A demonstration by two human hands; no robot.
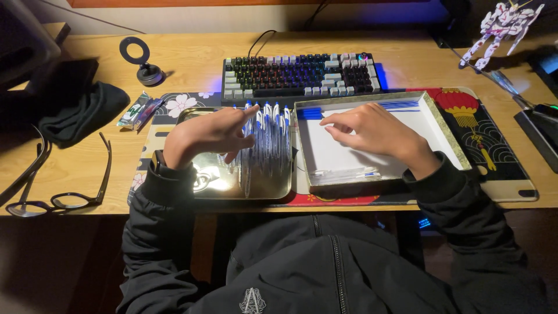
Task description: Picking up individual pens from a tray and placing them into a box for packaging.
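Risk: our left hand (pixel 206 135), fingers spread loose on the wrapped pens (pixel 268 142) stacked in the metal tray (pixel 203 183), could topple them, while our right hand (pixel 372 131) rests open, holding nothing, in the white box (pixel 447 125).

My left hand (pixel 209 135) covers part of the shiny metal tray (pixel 212 180), and its fingers hide the lower ends of some of the blue-and-white pens in clear sleeves (pixel 268 136) standing there; I cannot count them. My right hand (pixel 372 131) hides the middle of the white shallow box with the gilt rim (pixel 447 125), and whether its fingertips pinch anything is not clear. The small pale pieces at the box's near wall (pixel 346 173) are too blurred to tell. The dark case on the right (pixel 540 131) and the dark object at top left (pixel 23 40) are cut off by the edge. My sleeves hide the near edge of the patterned desk mat (pixel 500 157).
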